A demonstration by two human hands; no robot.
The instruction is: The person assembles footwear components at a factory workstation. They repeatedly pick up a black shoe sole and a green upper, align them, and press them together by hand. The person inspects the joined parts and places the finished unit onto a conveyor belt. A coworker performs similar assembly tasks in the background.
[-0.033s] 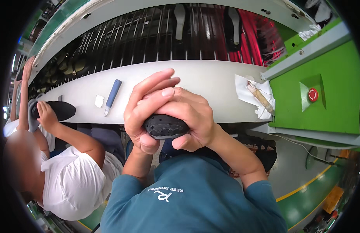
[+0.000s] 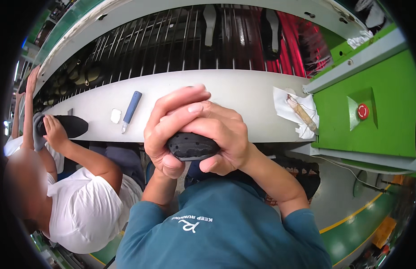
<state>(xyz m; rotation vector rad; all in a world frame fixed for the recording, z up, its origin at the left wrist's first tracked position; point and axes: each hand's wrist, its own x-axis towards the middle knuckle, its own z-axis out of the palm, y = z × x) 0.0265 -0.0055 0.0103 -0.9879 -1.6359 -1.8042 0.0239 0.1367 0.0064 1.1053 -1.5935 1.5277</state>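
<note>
Between both hands, close to my body and at the near edge of the white table, I hold a black shoe (image 2: 193, 146). Its rounded end, dotted with small dark holes, points toward me. My left hand (image 2: 162, 130) is wrapped round the shoe's left side, thumb at the lower edge, upper fingers slightly blurred. From the other side my right hand (image 2: 228, 134) closes over the top, its thumb also low on the shoe. The fingers of both hands overlap above it, so most of the shoe is hidden.
A blue-handled knife (image 2: 132, 110) lies on the white table (image 2: 257, 101) beside a small white piece (image 2: 115, 116). Behind runs a roller conveyor (image 2: 172, 45). At right are a brown-handled tool (image 2: 302, 112) and a red button (image 2: 363, 111). A co-worker (image 2: 91, 201) handles a black shoe at left.
My left hand's upper fingers have dipped slightly toward the right. The view has shifted a little; my hold on the shoe looks the same.
</note>
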